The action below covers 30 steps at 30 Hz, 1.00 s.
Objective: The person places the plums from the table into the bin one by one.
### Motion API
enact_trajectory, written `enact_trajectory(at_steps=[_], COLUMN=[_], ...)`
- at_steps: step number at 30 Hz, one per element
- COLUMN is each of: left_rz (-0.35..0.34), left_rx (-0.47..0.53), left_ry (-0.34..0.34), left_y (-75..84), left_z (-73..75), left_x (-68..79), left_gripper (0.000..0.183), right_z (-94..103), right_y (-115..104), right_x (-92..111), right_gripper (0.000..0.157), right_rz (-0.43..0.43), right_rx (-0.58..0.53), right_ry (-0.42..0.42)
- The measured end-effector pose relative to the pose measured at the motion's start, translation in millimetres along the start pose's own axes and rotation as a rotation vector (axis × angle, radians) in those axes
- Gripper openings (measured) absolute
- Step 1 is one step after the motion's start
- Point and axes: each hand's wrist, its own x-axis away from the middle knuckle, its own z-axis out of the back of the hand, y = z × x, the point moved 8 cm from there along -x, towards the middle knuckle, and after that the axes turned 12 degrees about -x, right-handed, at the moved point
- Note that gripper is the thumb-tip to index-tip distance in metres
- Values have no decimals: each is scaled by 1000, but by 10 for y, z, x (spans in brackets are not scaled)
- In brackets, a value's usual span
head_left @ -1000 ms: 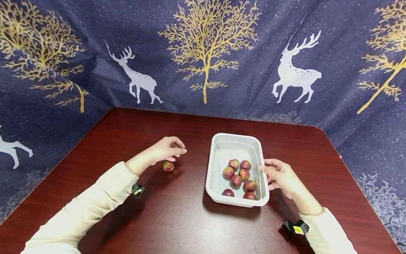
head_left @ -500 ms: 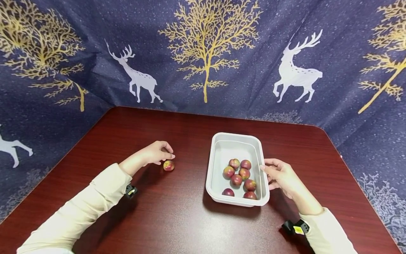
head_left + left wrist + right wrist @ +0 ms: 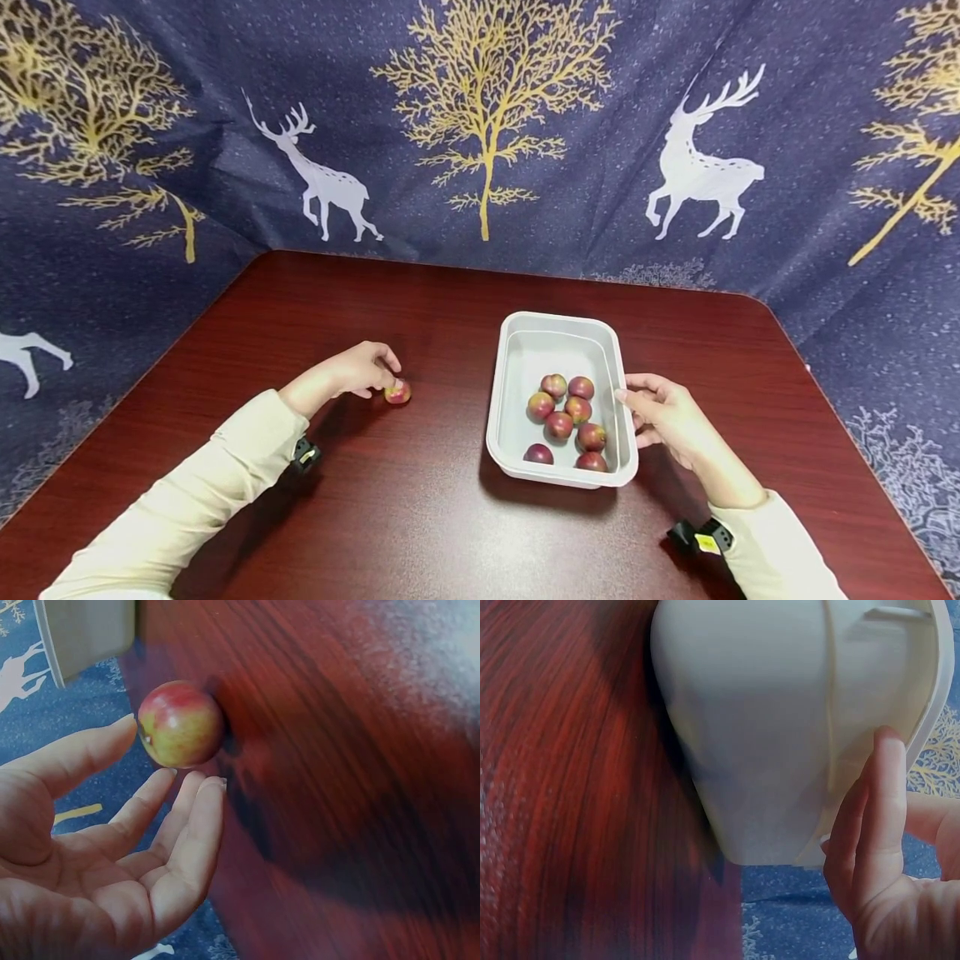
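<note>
A red and yellow-green plum point(image 3: 397, 392) sits on the table, left of the container. My left hand point(image 3: 356, 369) is right at it; in the left wrist view the thumb tip and relaxed fingertips point(image 3: 171, 776) lie at the edge of the plum point(image 3: 181, 724), not curled round it. Whether they touch it is hard to tell. My right hand point(image 3: 671, 421) grips the right side of a white plastic container point(image 3: 558, 333), thumb over the rim, fingers against the outer wall point(image 3: 757, 727). Several plums point(image 3: 558, 426) lie inside the container, mostly toward its near end.
The dark red wooden table point(image 3: 420, 517) ends at the back against a blue cloth point(image 3: 420, 208) printed with trees and deer. A stretch of tabletop lies between the lone plum and the container.
My left hand has moved left and down, toward me, from beyond the lone plum to right at it. The right hand and the container have stayed in place.
</note>
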Motion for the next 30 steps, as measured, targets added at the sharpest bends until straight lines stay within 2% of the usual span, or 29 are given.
enact_trajectory(at_steps=[7, 17, 30], left_rz=[2, -9, -74], left_rx=[-8, -11, 60], left_ry=[-6, -31, -43], left_y=[-15, 30, 125], left_z=[-45, -146, -206], left_x=[-48, -102, -122], left_gripper=[30, 35, 40], right_z=[9, 5, 17], right_y=[-5, 8, 16], right_x=[5, -16, -10], right_gripper=[49, 48, 47], right_rz=[-2, 2, 4], right_rx=[-2, 3, 2], right_ry=[0, -3, 24])
